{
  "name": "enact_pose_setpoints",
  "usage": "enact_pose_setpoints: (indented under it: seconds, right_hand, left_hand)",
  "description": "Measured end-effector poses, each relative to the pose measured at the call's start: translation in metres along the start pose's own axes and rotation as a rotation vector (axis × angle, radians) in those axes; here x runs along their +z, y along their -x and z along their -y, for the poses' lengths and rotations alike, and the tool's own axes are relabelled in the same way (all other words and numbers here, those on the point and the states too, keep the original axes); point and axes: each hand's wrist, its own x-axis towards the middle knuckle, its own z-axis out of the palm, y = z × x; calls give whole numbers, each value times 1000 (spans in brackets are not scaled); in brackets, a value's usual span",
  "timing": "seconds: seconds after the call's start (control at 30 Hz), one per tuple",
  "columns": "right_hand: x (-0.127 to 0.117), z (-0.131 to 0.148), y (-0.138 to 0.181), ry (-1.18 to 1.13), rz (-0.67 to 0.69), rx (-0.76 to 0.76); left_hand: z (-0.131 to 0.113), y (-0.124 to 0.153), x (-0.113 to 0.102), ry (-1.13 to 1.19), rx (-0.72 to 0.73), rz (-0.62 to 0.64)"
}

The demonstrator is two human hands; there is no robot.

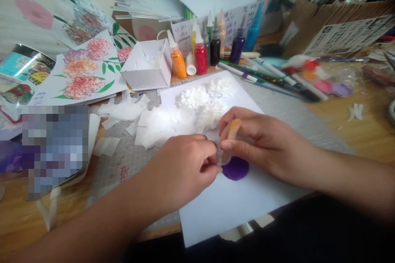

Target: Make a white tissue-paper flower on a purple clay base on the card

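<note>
My left hand [182, 170] is closed in a pinch over a white sheet of paper [228, 205], its fingertips pressing a small scrap of white tissue against the lower end of a wooden stick [233, 129]. My right hand [257, 141] is wrapped round that stick and holds it upright. Just below both hands a round purple paint blob [236, 169] sits on the sheet. Crumpled white tissue flowers [205, 102] lie on the far part of the sheet.
Cut tissue squares [123, 111] lie left of the sheet. A white open box [148, 65], paint bottles [200, 51] and several markers [271, 76] stand behind. Painted flower cards [83, 70] lie at far left, a cardboard box [324, 20] at far right.
</note>
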Motion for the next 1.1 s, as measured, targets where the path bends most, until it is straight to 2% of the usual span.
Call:
enact_pose_setpoints:
  seconds: [0.1, 0.23, 0.3, 0.37, 0.47, 0.53, 0.73, 0.9, 0.97, 1.03, 1.1]
  right_hand:
    - [-3, 2, -1, 52, 22, 10]
    - [-5, 2, -1, 53, 18, 75]
    - [-6, -1, 0, -28, -29, 125]
    - [-8, -4, 1, -185, -104, 172]
    - [-9, -10, 4, -437, -212, 223]
    - [-8, -14, 6, -501, -254, 222]
    - [-5, -13, 10, -383, -220, 152]
    - [-5, -1, 8, -226, 19, 69]
    - [-3, 1, 7, -135, 65, 15]
    - [-1, -1, 6, -79, 35, -3]
    - [-1, -4, 4, -67, -17, 19]
  left_hand:
    - [1, -1, -9, -11, 3, -58]
    - [9, -3, -28, -93, -89, -296]
    - [15, -4, -37, -164, -131, -346]
    - [21, -4, -42, -211, -122, -298]
    - [24, -4, -40, -207, 8, -142]
    - [23, -4, -35, -185, 78, -78]
    - [18, -6, -22, -240, 36, -175]
    - [15, -4, -31, -234, 1, -313]
    - [11, -1, -35, -199, -4, -347]
    - [6, 2, -35, -151, 23, -322]
    - [2, 4, -30, -85, 70, -233]
